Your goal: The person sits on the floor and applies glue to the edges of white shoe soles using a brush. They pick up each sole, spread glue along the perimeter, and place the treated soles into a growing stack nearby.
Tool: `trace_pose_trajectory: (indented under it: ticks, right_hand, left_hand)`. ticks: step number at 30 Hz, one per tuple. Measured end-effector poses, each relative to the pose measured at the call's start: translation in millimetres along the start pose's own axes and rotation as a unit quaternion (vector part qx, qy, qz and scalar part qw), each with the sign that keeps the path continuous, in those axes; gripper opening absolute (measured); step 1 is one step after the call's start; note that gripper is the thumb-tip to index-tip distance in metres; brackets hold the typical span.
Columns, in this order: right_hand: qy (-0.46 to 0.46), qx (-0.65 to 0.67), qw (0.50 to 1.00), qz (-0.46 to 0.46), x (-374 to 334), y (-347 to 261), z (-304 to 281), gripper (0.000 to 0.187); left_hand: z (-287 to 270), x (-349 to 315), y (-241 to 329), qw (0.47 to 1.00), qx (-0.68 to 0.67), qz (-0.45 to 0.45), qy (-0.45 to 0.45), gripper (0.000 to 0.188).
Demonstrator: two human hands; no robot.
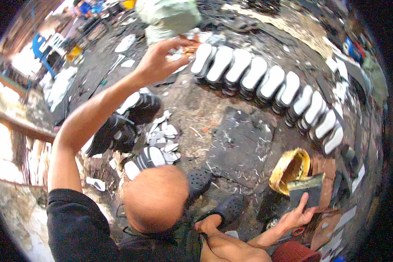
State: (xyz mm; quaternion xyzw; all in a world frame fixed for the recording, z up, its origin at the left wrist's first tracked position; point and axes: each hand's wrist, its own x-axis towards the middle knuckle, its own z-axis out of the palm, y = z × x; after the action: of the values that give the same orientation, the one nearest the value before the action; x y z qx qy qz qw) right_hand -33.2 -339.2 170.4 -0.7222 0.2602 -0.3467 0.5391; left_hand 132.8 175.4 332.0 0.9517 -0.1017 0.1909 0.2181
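Note:
My left hand (163,59) is stretched out to the left end of a curved row of slippers or soles (238,65) with white, sole-shaped tops and dark undersides. Its thumb and fingers are apart beside the end white sole (202,60); blur hides whether they touch it. Low on the right, my right hand (296,218) grips a flat dark-grey rectangular piece (306,192) with a yellowish upper edge. That piece overlaps the near rim of a yellow-crusted, bowl-like container (280,171) lying tilted, its opening toward the right.
A dark square mat (242,146) with pale scraps lies on the ground mid-scene. Stacked dark footwear (120,135) and loose white-grey cut pieces (161,137) are at left. A pale green sack (168,19) stands at the far side. Brown cardboard (325,179) lies right of the container.

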Motion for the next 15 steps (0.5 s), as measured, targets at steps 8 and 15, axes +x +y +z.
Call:
trace_pose_trajectory:
  ticks: [8, 15]
  right_hand:
    - [-0.006, -0.022, 0.995, -0.096, 14.8, -8.7, -15.5, 0.038]
    - [-0.006, -0.028, 0.994, -0.108, 12.1, -17.8, -13.3, 0.035]
  left_hand:
    - [2.6, -389.7, -11.8, 0.873, -0.059, -0.426, 0.229, 0.047]
    - [109.4, -542.5, -20.3, 0.573, -0.296, -0.749, 0.154, 0.093]
